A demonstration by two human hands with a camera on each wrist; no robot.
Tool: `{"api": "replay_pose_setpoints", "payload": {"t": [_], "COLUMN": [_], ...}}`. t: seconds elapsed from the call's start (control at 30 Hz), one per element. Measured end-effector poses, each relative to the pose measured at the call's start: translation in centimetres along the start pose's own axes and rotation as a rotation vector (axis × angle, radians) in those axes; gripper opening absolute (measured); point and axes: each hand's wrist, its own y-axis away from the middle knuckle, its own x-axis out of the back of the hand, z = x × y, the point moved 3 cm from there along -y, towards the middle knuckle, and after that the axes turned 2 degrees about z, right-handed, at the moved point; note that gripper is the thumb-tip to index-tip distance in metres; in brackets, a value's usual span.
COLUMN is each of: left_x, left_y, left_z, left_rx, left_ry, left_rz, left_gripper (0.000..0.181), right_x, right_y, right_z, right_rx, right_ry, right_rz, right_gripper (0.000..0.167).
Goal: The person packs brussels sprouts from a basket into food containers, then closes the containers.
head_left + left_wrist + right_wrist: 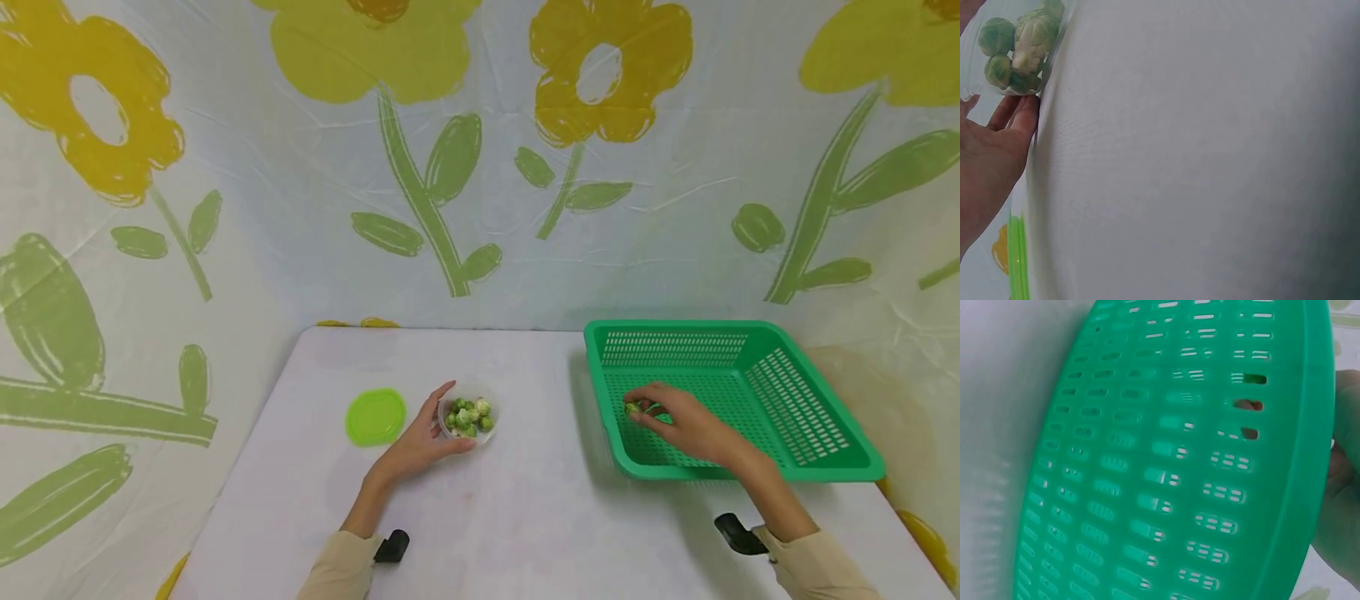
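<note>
A clear round plastic tub [444, 414] holding several Brussels sprouts [467, 417] stands on the table. My left hand [420, 446] curves around its left side, thumb in front and fingers behind; the left wrist view shows the sprouts [997, 37] through the clear wall. Over the left part of a green plastic basket [738, 476], my right hand [690, 421] pinches one Brussels sprout [632, 407] between thumb and fingers. In the right wrist view the basket's slotted wall [1147, 456] hides most of that hand [1344, 481].
A bright green lid [376, 417] lies flat on the white table [510, 533], left of the tub. Behind the table hangs a cloth printed with flowers [596, 75]. The basket's raised rim stands between its inside and the tub.
</note>
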Motion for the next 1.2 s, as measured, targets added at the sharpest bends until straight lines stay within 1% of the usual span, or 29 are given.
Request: {"api": "replay_pose_setpoints", "payload": {"t": [0.13,0.3,0.4,0.53,0.63,0.9,1.1,1.2], "left_x": [0.1,0.1,0.1,0.1,0.0,0.0,0.0,0.0], "left_y": [0.0,0.0,0.0,0.0,0.0,-0.1,-0.2,-0.2], "left_z": [0.0,0.2,0.2,0.2,0.1,0.0,0.1,0.2], "left_rx": [-0.002,-0.005,-0.004,0.002,0.001,0.0,-0.003,-0.004], "left_ry": [-0.002,-0.004,-0.007,-0.001,0.006,0.005,0.003,0.003], "left_rz": [0.0,-0.004,-0.002,0.001,-0.002,-0.005,-0.005,-0.006], "left_gripper": [0.104,0.105,0.105,0.105,0.105,0.106,0.105,0.105], "right_x": [-0.1,-0.3,-0.5,-0.9,-1.2,-2.5,-3.4,-3.9], "right_y": [-0.2,-0.5,-0.6,-0.9,-1.3,-2.2,-3.1,-3.5], "right_z": [0.0,-0.2,-0.4,-0.8,-1.2,-2.1,-2.9,-3.4], "right_rx": [0.046,0.101,0.112,0.11,0.121,0.142,0.187,0.202], "right_ry": [0.031,0.073,0.08,0.062,0.033,-0.027,-0.056,-0.062], "right_rz": [0.092,0.217,0.283,0.354,0.381,0.414,0.443,0.451], "right_gripper": [0.028,0.04,0.044,0.043,0.044,0.041,0.05,0.05]}}
